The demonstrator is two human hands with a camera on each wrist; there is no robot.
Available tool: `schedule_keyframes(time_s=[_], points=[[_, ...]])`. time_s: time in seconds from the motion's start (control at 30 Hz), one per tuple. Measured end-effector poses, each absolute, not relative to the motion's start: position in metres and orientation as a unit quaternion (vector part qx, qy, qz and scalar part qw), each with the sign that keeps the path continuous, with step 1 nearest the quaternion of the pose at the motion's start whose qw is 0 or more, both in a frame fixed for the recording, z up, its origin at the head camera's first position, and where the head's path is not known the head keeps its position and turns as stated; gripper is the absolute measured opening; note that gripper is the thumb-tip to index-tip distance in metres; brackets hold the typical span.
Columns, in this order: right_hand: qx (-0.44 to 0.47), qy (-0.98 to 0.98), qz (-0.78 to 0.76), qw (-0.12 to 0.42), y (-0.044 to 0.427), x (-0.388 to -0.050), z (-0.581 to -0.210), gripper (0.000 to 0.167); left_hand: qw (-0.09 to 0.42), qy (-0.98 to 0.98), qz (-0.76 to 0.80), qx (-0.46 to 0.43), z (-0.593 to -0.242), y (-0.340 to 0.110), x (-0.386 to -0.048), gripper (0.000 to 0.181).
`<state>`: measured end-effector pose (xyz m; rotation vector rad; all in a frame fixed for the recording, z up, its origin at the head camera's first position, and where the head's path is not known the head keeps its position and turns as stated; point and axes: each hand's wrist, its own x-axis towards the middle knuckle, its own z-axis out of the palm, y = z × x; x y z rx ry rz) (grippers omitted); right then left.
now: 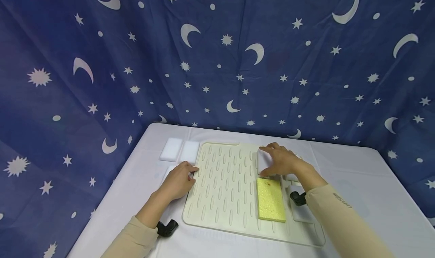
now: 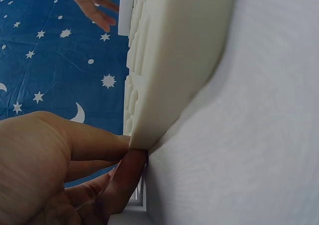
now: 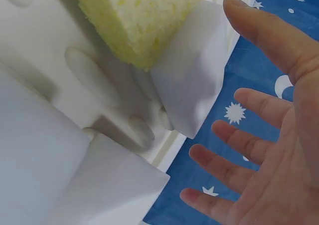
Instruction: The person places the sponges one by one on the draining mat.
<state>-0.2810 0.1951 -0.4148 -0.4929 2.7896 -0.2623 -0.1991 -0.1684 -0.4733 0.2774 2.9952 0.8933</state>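
Note:
A cream ridged mat (image 1: 224,190) lies on the table. My left hand (image 1: 178,180) pinches its left edge; the left wrist view shows thumb and finger meeting at the mat's rim (image 2: 164,85). Over the mat's far right part, my right hand (image 1: 280,160) spreads around a white sponge block (image 1: 264,162). In the right wrist view its fingers are extended, with the thumb close to that white block (image 3: 192,70); contact is unclear. A yellow sponge (image 1: 270,199) sits just nearer on the mat. More white blocks (image 1: 300,211) lie at the right, partly hidden by the right arm.
Left of the mat are two white blocks (image 1: 171,149) side by side, and a third (image 1: 166,173) partly behind the left hand. Black wrist mounts (image 1: 167,228) show at both sleeves. A blue curtain (image 1: 217,62) with moons and stars hangs behind the white-covered table (image 1: 353,182).

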Motion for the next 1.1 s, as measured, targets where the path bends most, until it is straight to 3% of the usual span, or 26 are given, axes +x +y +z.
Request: schedule_keyframes(time_s=[1.1], points=[[-0.218,0.958,-0.166,0.087,0.229,-0.251,-0.394,0.082,0.004,0.954,0.287,0.085,-0.473,-0.168,-0.198,0.039]])
